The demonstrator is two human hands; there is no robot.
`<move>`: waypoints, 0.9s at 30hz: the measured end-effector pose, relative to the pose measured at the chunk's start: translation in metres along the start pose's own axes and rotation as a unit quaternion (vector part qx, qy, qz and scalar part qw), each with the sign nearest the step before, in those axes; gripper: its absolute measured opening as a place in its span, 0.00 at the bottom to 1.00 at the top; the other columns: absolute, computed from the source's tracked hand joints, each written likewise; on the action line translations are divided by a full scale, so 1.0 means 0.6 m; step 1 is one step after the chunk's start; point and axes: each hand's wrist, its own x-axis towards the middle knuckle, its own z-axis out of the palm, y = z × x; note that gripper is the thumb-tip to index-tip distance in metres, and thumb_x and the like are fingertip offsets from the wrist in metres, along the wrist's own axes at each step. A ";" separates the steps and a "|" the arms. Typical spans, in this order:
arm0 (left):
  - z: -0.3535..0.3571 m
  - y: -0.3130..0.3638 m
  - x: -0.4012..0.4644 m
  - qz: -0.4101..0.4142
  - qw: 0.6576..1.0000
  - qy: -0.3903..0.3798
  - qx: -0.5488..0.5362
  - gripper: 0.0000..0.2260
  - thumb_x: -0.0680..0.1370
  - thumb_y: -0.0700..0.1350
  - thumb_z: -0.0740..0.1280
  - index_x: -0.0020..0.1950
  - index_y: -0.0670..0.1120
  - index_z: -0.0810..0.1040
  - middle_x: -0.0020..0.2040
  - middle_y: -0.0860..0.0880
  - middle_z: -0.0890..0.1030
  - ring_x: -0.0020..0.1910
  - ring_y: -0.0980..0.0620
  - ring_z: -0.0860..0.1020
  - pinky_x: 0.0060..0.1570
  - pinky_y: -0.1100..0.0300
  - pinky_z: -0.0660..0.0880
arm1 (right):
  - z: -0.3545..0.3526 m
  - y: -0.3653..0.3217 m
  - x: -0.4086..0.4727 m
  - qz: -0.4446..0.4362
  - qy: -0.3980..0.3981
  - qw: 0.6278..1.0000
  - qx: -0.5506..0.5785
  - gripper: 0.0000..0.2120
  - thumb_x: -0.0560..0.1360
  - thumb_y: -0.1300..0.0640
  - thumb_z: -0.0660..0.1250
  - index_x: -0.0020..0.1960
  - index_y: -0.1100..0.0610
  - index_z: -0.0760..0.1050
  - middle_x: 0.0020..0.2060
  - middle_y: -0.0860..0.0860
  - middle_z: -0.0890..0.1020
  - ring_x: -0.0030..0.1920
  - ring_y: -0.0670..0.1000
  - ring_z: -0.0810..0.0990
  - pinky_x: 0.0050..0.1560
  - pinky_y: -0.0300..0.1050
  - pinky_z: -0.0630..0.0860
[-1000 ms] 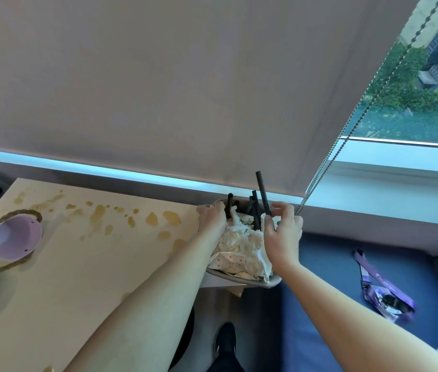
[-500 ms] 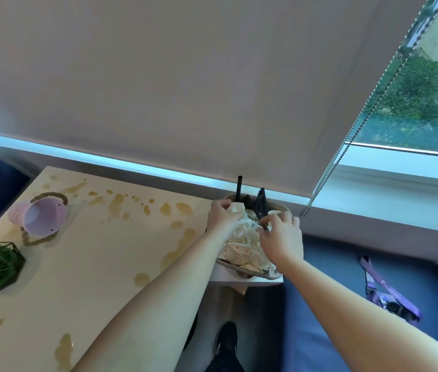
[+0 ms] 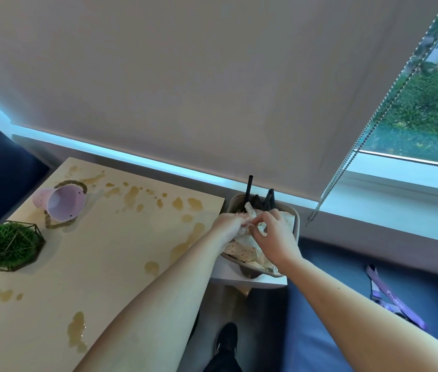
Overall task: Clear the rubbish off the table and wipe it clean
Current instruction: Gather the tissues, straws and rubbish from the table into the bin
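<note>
Both forearms are bare, with no sleeves showing. A black shoe [image 3: 227, 340] with a white side mark is worn below.

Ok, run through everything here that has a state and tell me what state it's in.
Table: brown spills, not wiped.
Pink bucket: tipped on its side, empty.
Bin: full of crumpled paper.
Black straws: upright in bin.
Roller blind: mostly down.
Left hand: grips paper.
Right hand: pinches paper.
</note>
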 end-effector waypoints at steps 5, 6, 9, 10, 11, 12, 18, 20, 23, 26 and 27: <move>-0.006 -0.010 -0.006 0.040 0.999 0.009 0.028 0.09 0.80 0.44 0.64 0.57 0.54 0.81 0.60 0.49 0.79 0.60 0.48 0.76 0.63 0.50 0.75 | -0.008 -0.013 0.002 0.002 0.008 1.000 0.022 0.08 0.76 0.60 0.66 0.53 0.53 0.70 0.52 0.47 0.75 0.44 0.44 0.75 0.45 0.44 0.77; -0.005 -0.011 -0.006 0.046 0.998 0.016 0.027 0.09 0.80 0.45 0.65 0.58 0.53 0.80 0.60 0.49 0.79 0.60 0.49 0.77 0.61 0.52 0.76 | -0.009 -0.016 0.003 0.003 0.019 1.000 0.014 0.09 0.76 0.62 0.65 0.54 0.53 0.70 0.52 0.47 0.74 0.43 0.45 0.75 0.43 0.45 0.77; -0.009 -0.015 -0.008 0.060 0.997 0.042 0.025 0.08 0.80 0.45 0.64 0.57 0.54 0.78 0.60 0.49 0.79 0.58 0.49 0.77 0.57 0.55 0.77 | -0.011 -0.017 0.008 0.010 0.023 0.998 -0.055 0.08 0.77 0.63 0.62 0.55 0.55 0.70 0.54 0.49 0.73 0.43 0.49 0.75 0.40 0.44 0.75; -0.011 -0.015 -0.010 0.063 0.996 0.052 0.028 0.08 0.80 0.44 0.63 0.56 0.54 0.77 0.60 0.49 0.79 0.58 0.48 0.77 0.57 0.55 0.77 | -0.011 -0.015 0.008 0.010 0.013 0.996 -0.092 0.08 0.78 0.63 0.61 0.55 0.56 0.71 0.54 0.50 0.73 0.43 0.50 0.75 0.40 0.43 0.73; -0.014 -0.017 -0.011 0.068 0.996 0.059 0.029 0.09 0.81 0.42 0.61 0.55 0.54 0.77 0.61 0.49 0.78 0.59 0.48 0.77 0.57 0.54 0.77 | -0.011 -0.012 0.009 0.012 0.000 0.992 -0.126 0.08 0.78 0.63 0.60 0.56 0.57 0.72 0.55 0.51 0.73 0.43 0.51 0.75 0.40 0.43 0.71; -0.017 -0.019 -0.012 0.071 0.995 0.062 0.031 0.10 0.81 0.41 0.60 0.55 0.54 0.76 0.61 0.49 0.78 0.59 0.47 0.76 0.57 0.54 0.77 | -0.010 -0.010 0.009 0.015 -0.009 0.988 -0.152 0.09 0.79 0.63 0.59 0.57 0.57 0.73 0.55 0.51 0.73 0.44 0.51 0.75 0.40 0.42 0.71; -0.025 -0.034 -0.015 0.085 0.992 0.068 0.061 0.13 0.79 0.37 0.60 0.55 0.54 0.77 0.60 0.50 0.79 0.56 0.51 0.77 0.56 0.56 0.78 | 0.012 0.024 0.002 -0.001 -0.143 0.953 -0.267 0.20 0.78 0.65 0.60 0.68 0.53 0.73 0.63 0.51 0.72 0.60 0.53 0.73 0.55 0.49 0.78; -0.025 -0.041 -0.016 0.087 0.991 0.070 0.070 0.12 0.80 0.39 0.61 0.57 0.53 0.77 0.60 0.50 0.79 0.57 0.51 0.77 0.55 0.58 0.77 | 0.017 0.032 -0.003 -0.004 -0.172 0.942 -0.289 0.23 0.78 0.62 0.59 0.72 0.51 0.69 0.69 0.49 0.71 0.68 0.52 0.65 0.63 0.51 0.73; -0.029 -0.048 -0.016 0.094 0.990 0.071 0.077 0.11 0.80 0.40 0.60 0.56 0.53 0.77 0.61 0.50 0.79 0.59 0.51 0.77 0.57 0.58 0.75 | 0.022 0.030 -0.009 -0.001 -0.220 0.930 -0.294 0.28 0.79 0.60 0.56 0.78 0.50 0.59 0.76 0.48 0.63 0.77 0.52 0.54 0.76 0.53 0.52; -0.036 -0.053 -0.016 0.090 0.990 0.074 0.079 0.10 0.80 0.40 0.61 0.56 0.52 0.78 0.61 0.49 0.79 0.59 0.51 0.77 0.56 0.59 0.75 | 0.011 0.009 -0.016 0.051 -0.246 0.936 -0.244 0.30 0.77 0.65 0.54 0.76 0.48 0.56 0.74 0.51 0.65 0.77 0.59 0.54 0.76 0.57 0.47; -0.038 -0.055 -0.017 0.090 0.990 0.076 0.078 0.10 0.81 0.41 0.61 0.57 0.52 0.78 0.61 0.49 0.79 0.59 0.50 0.77 0.54 0.60 0.75 | 0.006 0.002 -0.017 0.059 -0.247 0.938 -0.238 0.30 0.76 0.67 0.54 0.76 0.48 0.57 0.73 0.52 0.67 0.76 0.60 0.57 0.76 0.57 0.49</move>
